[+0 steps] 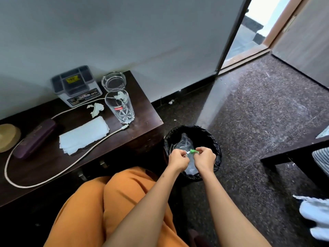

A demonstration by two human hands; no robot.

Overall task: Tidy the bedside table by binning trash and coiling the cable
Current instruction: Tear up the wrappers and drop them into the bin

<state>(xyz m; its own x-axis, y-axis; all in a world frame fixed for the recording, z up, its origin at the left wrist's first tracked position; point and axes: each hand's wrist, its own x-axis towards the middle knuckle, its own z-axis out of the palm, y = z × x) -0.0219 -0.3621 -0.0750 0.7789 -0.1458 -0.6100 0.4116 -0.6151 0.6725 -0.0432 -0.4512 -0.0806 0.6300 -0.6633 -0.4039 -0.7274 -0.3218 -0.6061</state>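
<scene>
Both of my hands hover over a round bin (pixel 216 145) lined with a black bag, on the floor right of the dark bedside table (pixel 142 120). My left hand (pixel 178 160) and my right hand (pixel 204 159) each pinch one end of a small green and white wrapper (pixel 191 151). On the table a white cable (pixel 58 172) lies in a loose loop, its plug near a tall glass (pixel 120 106). A crumpled paper scrap (pixel 96 108) and a flat white tissue (pixel 83 137) lie beside it. Clear plastic shows inside the bin.
Also on the table: a grey plastic organiser (pixel 76 86), a glass ashtray (pixel 113 81), a purple case (pixel 33 138) and a tan round object (pixel 8 137). Small paper bits (pixel 171 101) lie on the carpet. A dark bench (pixel 295 157) stands at right.
</scene>
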